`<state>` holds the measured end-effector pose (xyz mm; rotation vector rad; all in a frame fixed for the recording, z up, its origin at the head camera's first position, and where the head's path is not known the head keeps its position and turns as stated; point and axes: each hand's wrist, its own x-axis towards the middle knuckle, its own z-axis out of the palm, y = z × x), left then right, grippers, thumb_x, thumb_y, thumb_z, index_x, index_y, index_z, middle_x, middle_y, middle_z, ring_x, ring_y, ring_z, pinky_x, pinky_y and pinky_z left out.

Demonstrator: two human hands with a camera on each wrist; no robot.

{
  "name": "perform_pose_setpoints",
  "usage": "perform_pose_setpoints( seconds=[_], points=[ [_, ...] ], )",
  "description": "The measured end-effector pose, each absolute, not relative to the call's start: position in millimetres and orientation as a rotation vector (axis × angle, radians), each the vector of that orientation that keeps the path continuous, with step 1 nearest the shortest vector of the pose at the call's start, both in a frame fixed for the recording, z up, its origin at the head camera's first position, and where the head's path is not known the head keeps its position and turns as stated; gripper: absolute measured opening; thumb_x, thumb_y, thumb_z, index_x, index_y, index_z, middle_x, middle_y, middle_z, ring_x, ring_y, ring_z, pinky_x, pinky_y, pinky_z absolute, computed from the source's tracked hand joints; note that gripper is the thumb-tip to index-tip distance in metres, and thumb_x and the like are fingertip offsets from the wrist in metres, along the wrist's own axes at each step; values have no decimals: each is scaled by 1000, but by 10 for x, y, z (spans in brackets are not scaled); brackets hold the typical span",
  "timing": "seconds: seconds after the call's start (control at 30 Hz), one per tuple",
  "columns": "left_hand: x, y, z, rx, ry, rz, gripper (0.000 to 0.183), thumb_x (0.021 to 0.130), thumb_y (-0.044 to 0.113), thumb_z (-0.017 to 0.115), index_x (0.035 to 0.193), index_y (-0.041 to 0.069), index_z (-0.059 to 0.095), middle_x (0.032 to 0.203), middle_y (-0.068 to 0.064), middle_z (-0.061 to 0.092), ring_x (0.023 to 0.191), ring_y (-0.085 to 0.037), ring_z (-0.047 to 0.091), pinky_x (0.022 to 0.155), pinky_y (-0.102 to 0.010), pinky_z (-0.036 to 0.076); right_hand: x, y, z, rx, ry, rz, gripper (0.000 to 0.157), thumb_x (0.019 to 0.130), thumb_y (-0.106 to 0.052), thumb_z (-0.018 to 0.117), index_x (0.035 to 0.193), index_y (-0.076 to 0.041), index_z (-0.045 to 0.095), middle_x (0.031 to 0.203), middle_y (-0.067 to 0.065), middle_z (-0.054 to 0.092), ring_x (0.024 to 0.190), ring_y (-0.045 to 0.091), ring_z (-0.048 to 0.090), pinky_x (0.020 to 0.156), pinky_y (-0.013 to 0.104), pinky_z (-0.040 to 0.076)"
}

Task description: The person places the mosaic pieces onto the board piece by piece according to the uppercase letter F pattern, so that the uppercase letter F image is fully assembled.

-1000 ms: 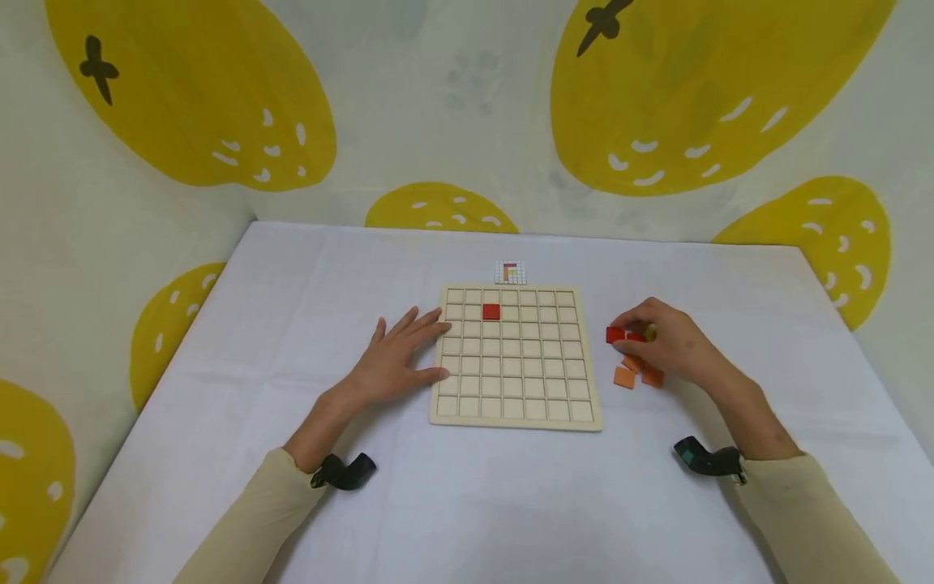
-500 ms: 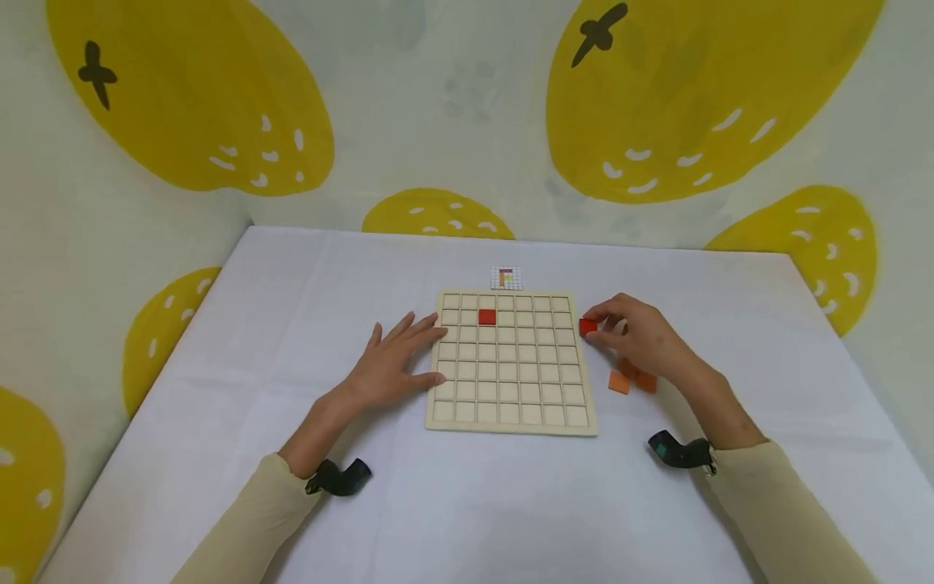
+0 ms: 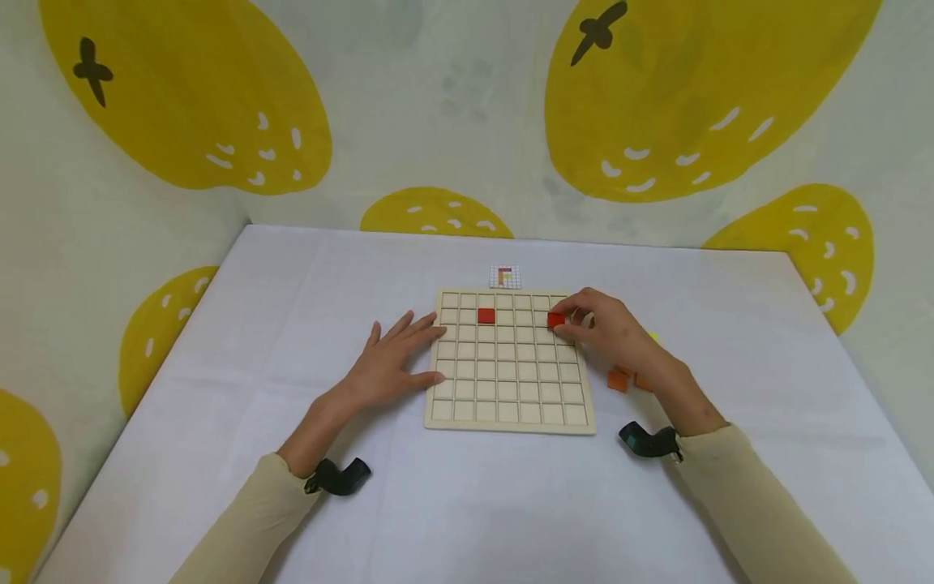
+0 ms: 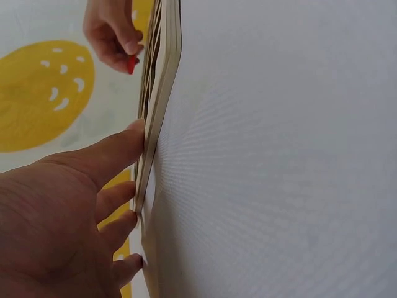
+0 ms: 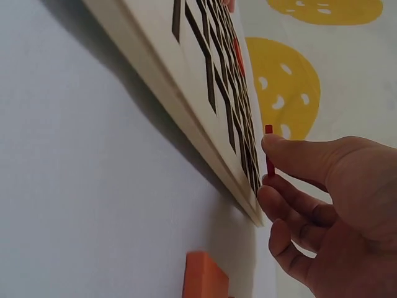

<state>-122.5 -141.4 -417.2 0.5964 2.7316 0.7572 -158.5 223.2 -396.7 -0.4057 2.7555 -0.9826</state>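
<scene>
A pale wooden grid board (image 3: pixel 467 389) lies on the white cloth, with one red square tile (image 3: pixel 486 315) set in a cell of its second row from the far side. My left hand (image 3: pixel 390 369) rests against the board's left edge, fingers spread and fairly straight. Between thumb and fingertips my right hand (image 3: pixel 613 328) pinches a second red tile (image 3: pixel 555 320) over the board's far right part. In the right wrist view this red tile (image 5: pixel 270 152) is seen edge-on, apart from the board surface.
Several orange tiles (image 3: pixel 618 380) lie right of the board, partly hidden by my right forearm. A bit of a yellow tile (image 3: pixel 653 336) shows behind that wrist. A small printed pattern card (image 3: pixel 505 276) sits just beyond the board's far edge.
My right hand has lifted a red tile from the pile on the right and carried it leftward over the board. My left hand has stayed at the board's edge.
</scene>
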Motion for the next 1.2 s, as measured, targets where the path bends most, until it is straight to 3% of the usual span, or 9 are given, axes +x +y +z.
perform_pose_setpoints(
  seconds=[0.1,0.57,1.2],
  points=[
    [-1218,-1409,-4161,593,2728,762,74,95,43,75,159,23,44,174,1,27,165,-33,11,125,-75,-3,-1590,2180,-3990,-404,2756,-993,28,97,-20,76,124,-13,74,117,7,66,102,23,59,86,34,50],
    [-1216,-1406,-4146,594,2744,762,74,95,42,75,159,23,45,174,1,28,165,-33,12,125,-75,-2,-1668,1981,-3988,-430,2715,-1027,30,97,-21,75,126,-11,72,113,8,65,100,23,58,80,29,49],
    [-1199,-1405,-4154,595,2744,774,74,94,42,76,159,23,45,174,1,29,165,-33,12,125,-75,-3,-1705,1727,-3999,-455,2679,-1033,32,97,-21,76,127,-10,72,116,8,66,100,23,58,87,34,50]
  ],
)
